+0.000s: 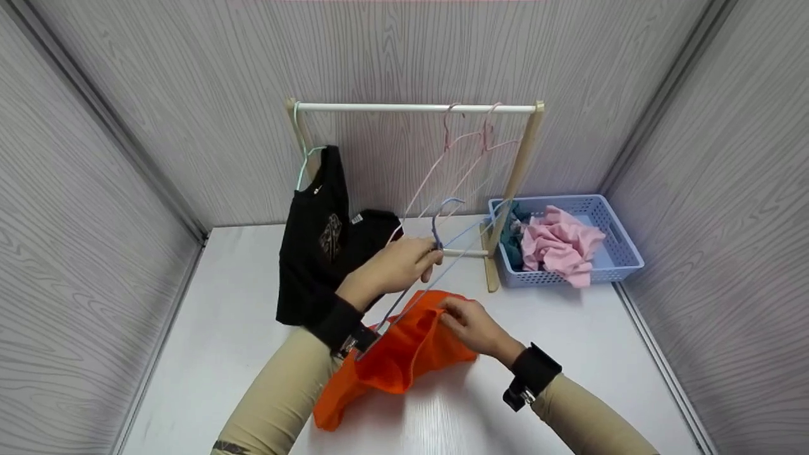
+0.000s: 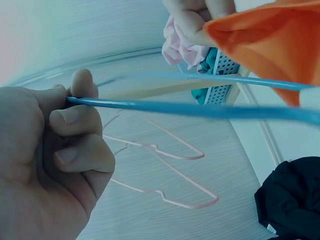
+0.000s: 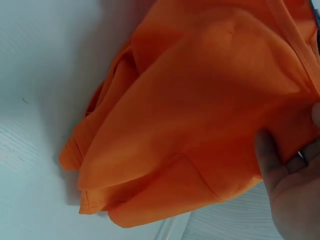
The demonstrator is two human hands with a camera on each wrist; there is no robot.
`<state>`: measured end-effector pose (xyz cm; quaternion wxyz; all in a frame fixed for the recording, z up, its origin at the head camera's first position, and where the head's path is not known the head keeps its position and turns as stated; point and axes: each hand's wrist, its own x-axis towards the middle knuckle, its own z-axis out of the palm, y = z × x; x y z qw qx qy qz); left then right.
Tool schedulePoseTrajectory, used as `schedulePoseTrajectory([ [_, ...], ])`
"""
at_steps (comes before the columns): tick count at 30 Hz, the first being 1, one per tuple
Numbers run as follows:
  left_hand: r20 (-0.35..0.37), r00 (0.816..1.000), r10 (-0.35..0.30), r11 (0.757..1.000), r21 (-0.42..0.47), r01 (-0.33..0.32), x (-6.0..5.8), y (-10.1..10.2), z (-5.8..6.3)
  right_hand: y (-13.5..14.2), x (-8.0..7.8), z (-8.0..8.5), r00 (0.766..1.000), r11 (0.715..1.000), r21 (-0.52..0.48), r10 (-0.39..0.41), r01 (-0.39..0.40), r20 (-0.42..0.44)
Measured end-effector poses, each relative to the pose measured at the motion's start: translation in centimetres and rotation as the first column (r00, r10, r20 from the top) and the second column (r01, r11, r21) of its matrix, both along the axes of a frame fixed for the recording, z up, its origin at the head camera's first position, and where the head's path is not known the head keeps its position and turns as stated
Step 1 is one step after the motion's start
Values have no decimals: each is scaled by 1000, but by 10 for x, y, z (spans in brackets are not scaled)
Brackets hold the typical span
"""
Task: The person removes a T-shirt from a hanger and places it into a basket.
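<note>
My left hand [image 1: 401, 262] grips a blue clothes hanger [image 2: 175, 106] just below its hook, with the fingers curled round the wire. The hanger slants down, and its lower end reaches the neck opening of an orange shirt [image 1: 392, 354]. With thumb and fingers, my right hand [image 1: 471, 325] pinches the edge of that opening and lifts it off the table. In the right wrist view the shirt [image 3: 190, 115] hangs in loose folds from the right hand [image 3: 295, 185]. How far the hanger goes inside the shirt is partly hidden by the left wrist.
Behind stands a garment rack with a white rail [image 1: 379, 107]. A black shirt [image 1: 316, 234] hangs there on a mint-green hanger [image 1: 304, 155]; two pink hangers [image 1: 445, 148] hang towards the right. A blue basket [image 1: 622, 253] holds pink cloth [image 1: 559, 243] and teal cloth [image 1: 510, 243].
</note>
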<state>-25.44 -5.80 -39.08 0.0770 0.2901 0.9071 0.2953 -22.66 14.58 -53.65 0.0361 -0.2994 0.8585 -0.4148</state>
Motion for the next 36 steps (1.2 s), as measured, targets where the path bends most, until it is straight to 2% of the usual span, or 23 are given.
schedulePoseTrajectory([
  [5,-11,1000,-9,998,66,9,0,-2,2,-4,4,-7,993,996,15,89,-90,81],
  [11,1,1000,0,998,57,0,1,-16,6,-6,4,-14,987,991,31,128,-132,100],
  [15,27,1000,13,1000,15,-13,5,-40,12,8,2,-21,989,994,52,92,-98,115],
  [18,52,999,2,1000,-30,-1,9,-61,15,23,0,-25,992,995,89,26,-37,121],
  [22,95,995,4,997,-79,4,12,-83,13,40,-4,-27,989,993,118,-47,31,140],
  [24,112,994,19,993,-115,-6,12,-91,11,47,-5,-27,987,992,121,-60,41,151],
  [28,128,990,56,975,-221,-26,10,-103,6,54,-6,-30,984,990,128,-71,50,163],
  [36,139,977,164,908,-408,-94,2,-121,2,63,-5,-32,982,985,167,-74,45,172],
])
